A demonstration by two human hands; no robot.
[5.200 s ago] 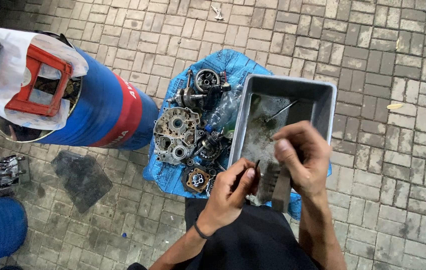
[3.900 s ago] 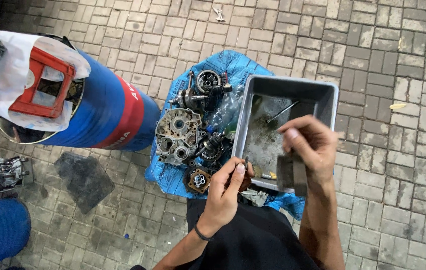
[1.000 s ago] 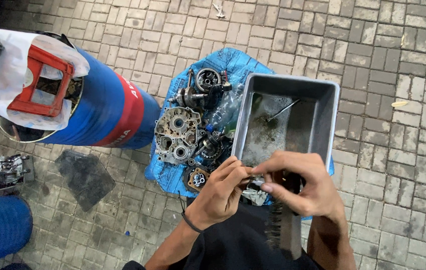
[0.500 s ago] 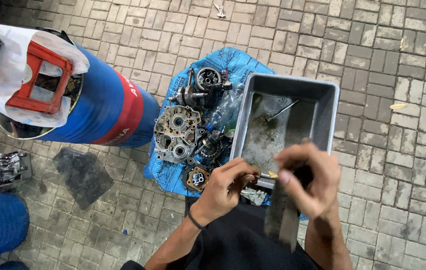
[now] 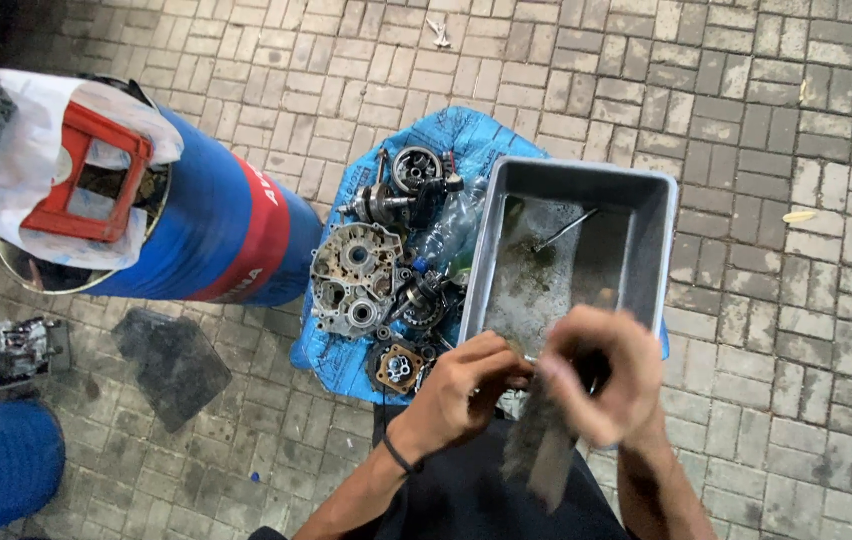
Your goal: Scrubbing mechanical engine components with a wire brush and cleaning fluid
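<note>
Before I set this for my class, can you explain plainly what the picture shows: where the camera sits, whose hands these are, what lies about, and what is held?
The camera sits on a person's head, looking down at paving. The left hand pinches a small part too hidden to name. The right hand, blurred, grips a flat grey brush-like tool. Beyond them stands a grey tray holding dirty liquid. Beside it, a blue sheet carries engine parts, including a round casing. A blue drum stands on the left of the picture.
</note>
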